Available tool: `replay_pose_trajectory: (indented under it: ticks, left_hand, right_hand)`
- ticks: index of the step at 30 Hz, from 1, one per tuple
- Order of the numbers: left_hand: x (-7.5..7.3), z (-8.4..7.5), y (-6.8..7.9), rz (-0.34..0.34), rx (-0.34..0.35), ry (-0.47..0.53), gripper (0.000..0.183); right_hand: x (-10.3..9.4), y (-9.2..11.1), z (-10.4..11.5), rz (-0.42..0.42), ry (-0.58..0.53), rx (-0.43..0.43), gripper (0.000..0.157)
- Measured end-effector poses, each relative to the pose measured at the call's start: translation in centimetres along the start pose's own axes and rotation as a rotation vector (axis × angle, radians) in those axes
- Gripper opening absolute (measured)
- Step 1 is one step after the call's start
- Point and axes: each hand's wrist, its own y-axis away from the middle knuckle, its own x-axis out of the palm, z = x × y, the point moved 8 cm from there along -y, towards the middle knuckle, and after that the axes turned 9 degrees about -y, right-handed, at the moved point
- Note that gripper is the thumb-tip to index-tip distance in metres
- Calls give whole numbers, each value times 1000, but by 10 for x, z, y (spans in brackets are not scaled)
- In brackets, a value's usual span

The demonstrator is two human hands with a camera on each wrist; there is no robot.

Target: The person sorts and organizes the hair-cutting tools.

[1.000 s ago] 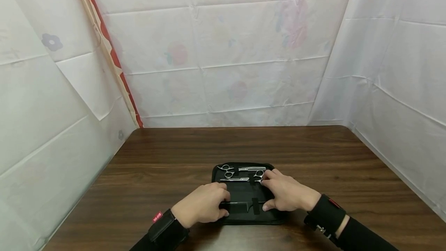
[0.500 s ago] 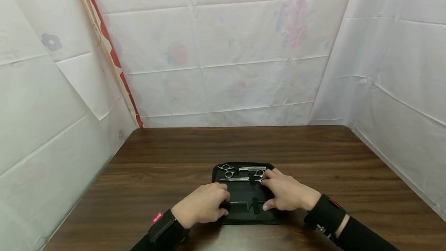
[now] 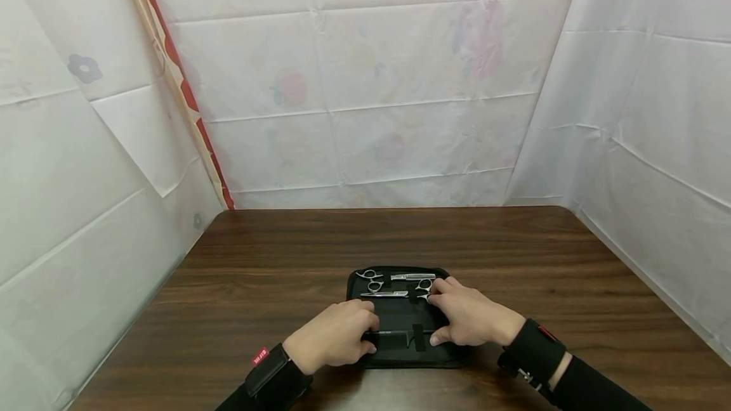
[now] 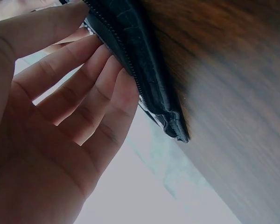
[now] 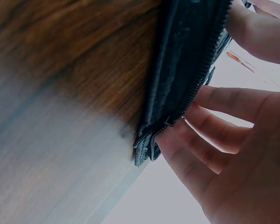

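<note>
A black zippered case [image 3: 394, 316] lies spread flat on the brown table, near its front edge. Two silver scissors are strapped across its far half: the upper scissors [image 3: 412, 276] and, just below, the lower scissors [image 3: 384, 294]. A dark comb [image 3: 391, 333] sits under a strap in the near half. My left hand [image 3: 337, 335] rests at the case's left side, fairly straight fingers touching the zipper edge [image 4: 130, 60] in the left wrist view. On the opposite side, my right hand [image 3: 471, 313] touches the case with spread, relaxed fingers, partly covering the lower scissors' handles.
Brown wood-grain table [image 3: 274, 240] surrounds the case. White patterned sheeting [image 3: 365, 81] hangs behind the table and along both sides. A red-edged fold [image 3: 188, 94] runs down the left corner. Black bands [image 3: 533, 354] are worn on both wrists.
</note>
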Motion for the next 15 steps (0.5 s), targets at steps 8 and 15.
replay_pose_trajectory:
  ticks: [8, 15]
  left_hand:
    - [-2, -2, -2, -7, 8, 17, 11]
    - [-3, -4, -1, -13, 11, 21, 11]
  right_hand:
    - [-1, 2, -1, 9, -14, 21, 61]
    - [0, 1, 0, 10, -11, 14, 61]
